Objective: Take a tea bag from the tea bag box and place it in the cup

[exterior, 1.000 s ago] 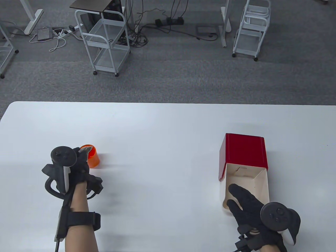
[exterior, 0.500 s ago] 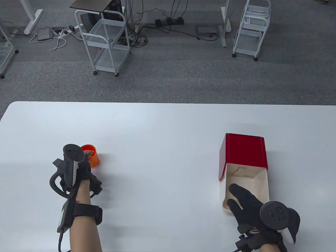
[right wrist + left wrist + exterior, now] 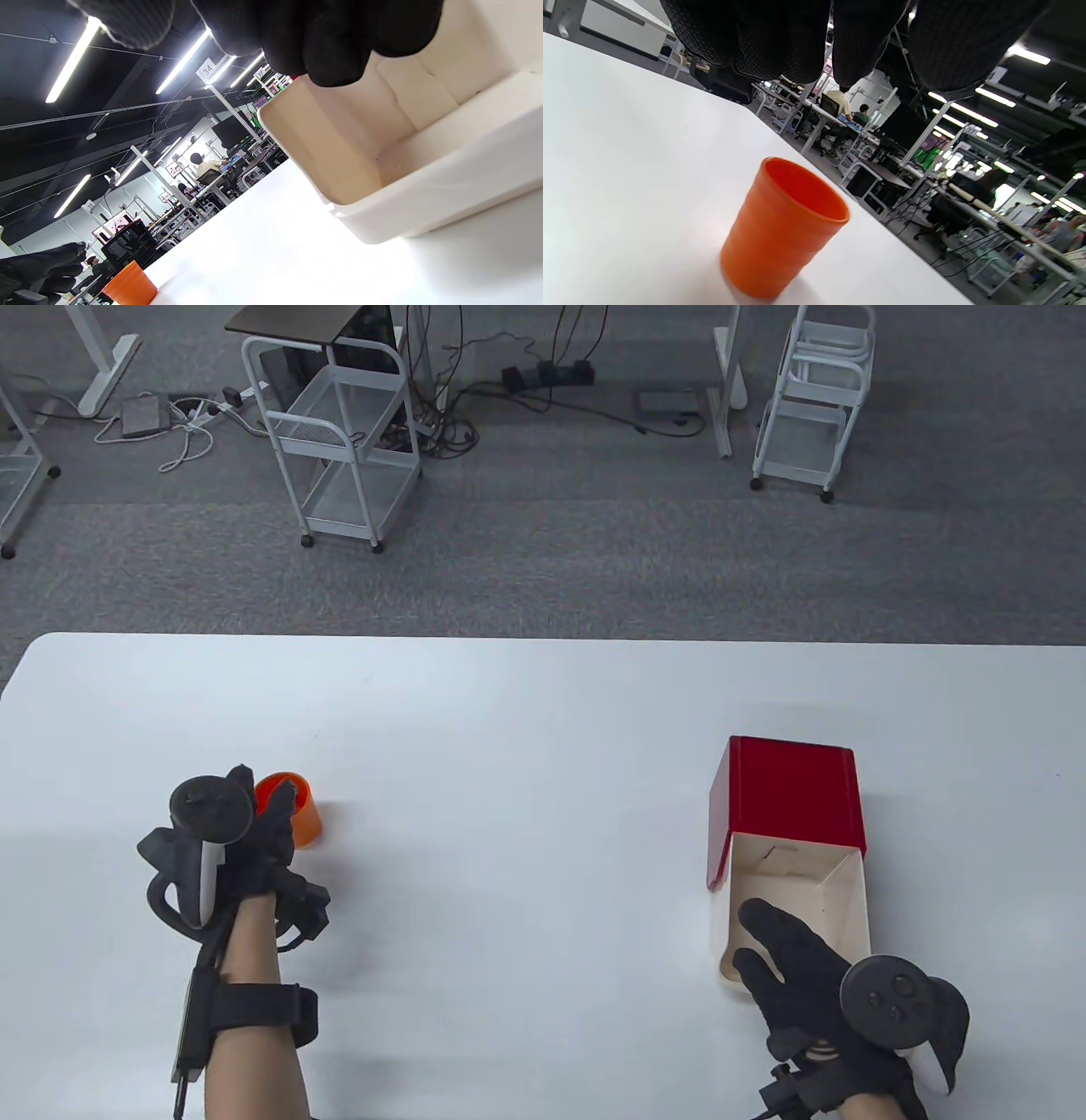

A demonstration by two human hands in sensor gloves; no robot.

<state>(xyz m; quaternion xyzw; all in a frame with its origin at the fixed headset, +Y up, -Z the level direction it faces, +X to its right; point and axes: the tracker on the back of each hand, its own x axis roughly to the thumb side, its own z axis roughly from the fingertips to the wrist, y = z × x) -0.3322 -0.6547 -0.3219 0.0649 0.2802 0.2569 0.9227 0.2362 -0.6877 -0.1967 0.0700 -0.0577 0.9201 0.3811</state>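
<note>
An orange cup (image 3: 305, 816) stands on the white table (image 3: 526, 746) at the left; it also shows in the left wrist view (image 3: 785, 228) and the right wrist view (image 3: 129, 288). My left hand (image 3: 265, 824) is just near of it, fingers (image 3: 861, 38) reaching over the rim and holding nothing. No tea bag is visible; the cup's bottom is hidden. The tea bag box, a red sleeve (image 3: 793, 793) with its cream tray (image 3: 819, 882) pulled out, lies at the right. My right hand (image 3: 780, 959) rests on the tray's near left corner, fingers (image 3: 322, 34) spread over the tray (image 3: 424, 203).
The table's far edge (image 3: 543, 638) borders grey carpet with white wire carts (image 3: 339, 432) and cables beyond. A wide bare stretch of table lies between the cup and the box.
One second ago my left hand held a pale tea bag over the cup's rim. The hand then dipped and tilted there; now its fingers show nothing. The right hand and box have not moved.
</note>
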